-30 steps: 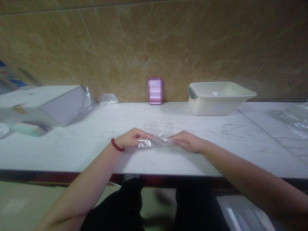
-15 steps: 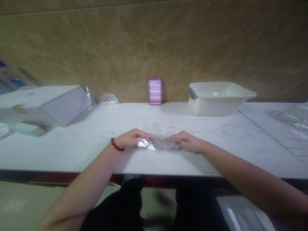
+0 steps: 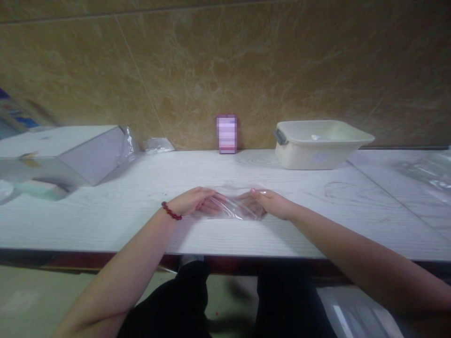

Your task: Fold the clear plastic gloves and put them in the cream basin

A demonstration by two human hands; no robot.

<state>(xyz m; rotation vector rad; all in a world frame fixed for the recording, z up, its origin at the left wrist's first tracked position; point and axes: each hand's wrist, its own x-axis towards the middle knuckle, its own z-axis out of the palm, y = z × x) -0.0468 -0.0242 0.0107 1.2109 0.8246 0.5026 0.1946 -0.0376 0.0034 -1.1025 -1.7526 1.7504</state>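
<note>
A small clear plastic bag (image 3: 233, 207) is stretched between my two hands just above the white table (image 3: 105, 211), near its front edge. My left hand (image 3: 192, 202), with a red bead bracelet at the wrist, pinches the bag's left end with curled fingers. The bag's right end is gripped by my right hand (image 3: 269, 204), thumb on top. The film is see-through, and whether anything is inside it cannot be made out.
A cream plastic tub (image 3: 322, 143) stands at the back right by the brown wall. A pink box (image 3: 227, 134) leans against the wall at centre. A white carton (image 3: 63, 152) lies at the left, with clear bags (image 3: 158, 144) beside it and more plastic (image 3: 428, 171) at far right.
The crumpled bag between my hands has been pulled out flatter and lifted a little. Both hands shifted slightly away from me and turned, the right thumb now on top.
</note>
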